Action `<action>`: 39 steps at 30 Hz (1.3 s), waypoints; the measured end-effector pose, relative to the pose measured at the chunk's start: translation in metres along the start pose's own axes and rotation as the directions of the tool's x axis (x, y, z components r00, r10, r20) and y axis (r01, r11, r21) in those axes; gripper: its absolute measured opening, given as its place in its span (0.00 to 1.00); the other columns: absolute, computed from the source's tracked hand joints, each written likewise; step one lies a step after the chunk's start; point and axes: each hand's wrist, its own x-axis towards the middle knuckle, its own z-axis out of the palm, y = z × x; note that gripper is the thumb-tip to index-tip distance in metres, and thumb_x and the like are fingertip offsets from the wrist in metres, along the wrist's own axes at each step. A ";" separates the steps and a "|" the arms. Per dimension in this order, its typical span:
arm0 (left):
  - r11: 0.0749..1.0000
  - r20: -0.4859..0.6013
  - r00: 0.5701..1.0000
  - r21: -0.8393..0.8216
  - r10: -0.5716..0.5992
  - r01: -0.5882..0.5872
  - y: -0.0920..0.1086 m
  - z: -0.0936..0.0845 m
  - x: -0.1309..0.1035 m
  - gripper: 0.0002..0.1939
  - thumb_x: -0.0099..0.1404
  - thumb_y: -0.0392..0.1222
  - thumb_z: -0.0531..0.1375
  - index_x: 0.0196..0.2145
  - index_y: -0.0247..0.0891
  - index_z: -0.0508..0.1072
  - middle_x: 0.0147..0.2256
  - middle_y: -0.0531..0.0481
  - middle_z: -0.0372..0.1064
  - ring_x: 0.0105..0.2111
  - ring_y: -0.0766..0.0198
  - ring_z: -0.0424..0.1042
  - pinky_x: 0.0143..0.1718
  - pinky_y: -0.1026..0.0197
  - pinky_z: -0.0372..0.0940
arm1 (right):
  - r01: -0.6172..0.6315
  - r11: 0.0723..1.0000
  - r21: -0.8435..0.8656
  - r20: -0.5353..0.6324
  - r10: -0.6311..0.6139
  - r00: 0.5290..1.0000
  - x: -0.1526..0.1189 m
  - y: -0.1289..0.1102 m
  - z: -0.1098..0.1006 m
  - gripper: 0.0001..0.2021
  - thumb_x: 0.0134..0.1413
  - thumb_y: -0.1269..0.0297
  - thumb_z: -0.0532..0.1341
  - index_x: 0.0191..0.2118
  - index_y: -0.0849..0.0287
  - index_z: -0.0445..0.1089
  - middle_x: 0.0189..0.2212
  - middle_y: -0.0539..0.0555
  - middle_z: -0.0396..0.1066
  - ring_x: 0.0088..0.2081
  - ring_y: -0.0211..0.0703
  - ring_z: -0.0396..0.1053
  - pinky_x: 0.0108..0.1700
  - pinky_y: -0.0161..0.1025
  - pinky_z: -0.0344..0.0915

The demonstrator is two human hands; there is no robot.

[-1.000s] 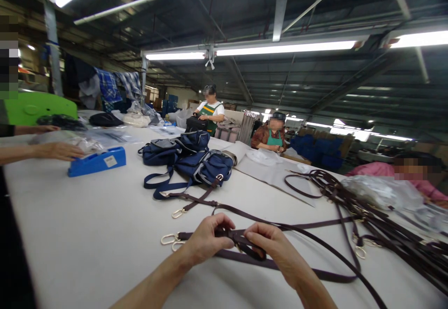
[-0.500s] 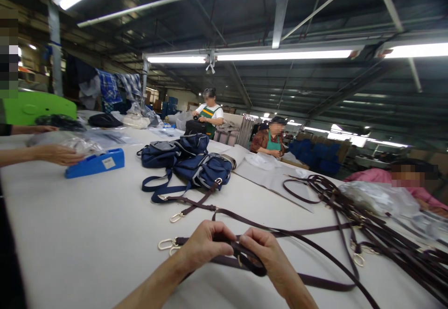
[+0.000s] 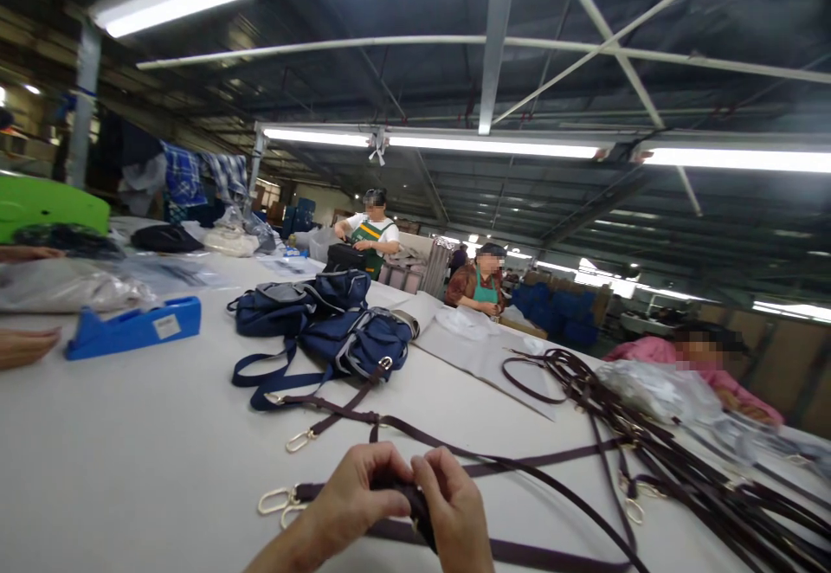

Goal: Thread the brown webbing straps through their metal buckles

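Left hand (image 3: 351,499) and right hand (image 3: 451,512) both pinch the dark brown strap (image 3: 415,499) together (apparently folding it) above the white surface (image 3: 130,452), its gold clips (image 3: 278,501) trailing leftward

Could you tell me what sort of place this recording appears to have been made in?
Most likely a bag factory's assembly floor. Navy bags lie on a long white work table, a heap of dark straps with metal clips lies at the right, and both hands work one strap while aproned workers stand behind.
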 end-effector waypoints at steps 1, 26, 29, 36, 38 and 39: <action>1.000 -0.006 1.000 0.010 0.004 -0.004 0.002 -0.001 0.000 0.11 0.43 0.30 0.64 0.28 0.32 0.74 0.24 0.54 0.70 0.27 0.69 0.66 0.29 0.67 0.58 | 0.024 1.000 0.000 0.014 -0.024 1.000 0.000 -0.004 -0.002 0.23 0.54 0.40 0.57 0.25 0.56 0.64 0.20 0.46 0.61 0.26 0.39 0.59 0.29 0.36 0.57; 0.998 0.017 0.998 0.020 -0.067 0.067 0.013 -0.005 -0.004 0.13 0.39 0.27 0.63 0.27 0.34 0.73 0.23 0.57 0.70 0.27 0.70 0.64 0.28 0.69 0.57 | 0.137 0.990 0.022 0.181 -0.138 0.974 0.005 0.013 0.009 0.24 0.58 0.39 0.50 0.30 0.55 0.70 0.25 0.49 0.69 0.30 0.43 0.66 0.34 0.37 0.62; 0.999 0.018 0.999 -0.009 -0.051 0.051 0.014 -0.006 -0.002 0.14 0.39 0.27 0.63 0.28 0.34 0.73 0.24 0.56 0.70 0.27 0.69 0.66 0.30 0.67 0.59 | 0.126 0.992 -0.012 0.158 -0.122 0.980 0.005 0.013 0.008 0.24 0.58 0.39 0.50 0.31 0.54 0.70 0.24 0.49 0.69 0.29 0.42 0.65 0.33 0.37 0.61; 0.980 -0.033 0.998 0.187 -0.061 0.066 0.011 -0.011 -0.002 0.11 0.43 0.32 0.63 0.29 0.33 0.75 0.25 0.54 0.70 0.29 0.65 0.67 0.32 0.64 0.59 | 0.133 0.979 -0.155 0.040 -0.128 0.991 0.006 0.010 0.001 0.25 0.57 0.37 0.50 0.33 0.54 0.70 0.18 0.47 0.62 0.22 0.41 0.60 0.27 0.37 0.55; 0.979 -0.057 0.998 0.200 -0.033 0.044 0.015 -0.010 -0.004 0.10 0.43 0.31 0.63 0.28 0.34 0.73 0.25 0.55 0.67 0.29 0.65 0.66 0.32 0.64 0.59 | 0.154 0.968 -0.198 0.036 -0.150 0.988 0.006 0.011 0.001 0.25 0.57 0.37 0.50 0.33 0.54 0.70 0.16 0.46 0.59 0.20 0.41 0.59 0.25 0.37 0.53; 0.973 -0.073 0.997 0.229 -0.015 0.032 0.018 -0.009 -0.004 0.09 0.43 0.31 0.63 0.27 0.35 0.72 0.25 0.56 0.66 0.29 0.66 0.65 0.33 0.65 0.58 | 0.164 0.962 -0.219 0.033 -0.161 0.986 0.007 0.012 0.001 0.25 0.57 0.37 0.50 0.33 0.54 0.70 0.16 0.47 0.60 0.20 0.41 0.59 0.25 0.38 0.53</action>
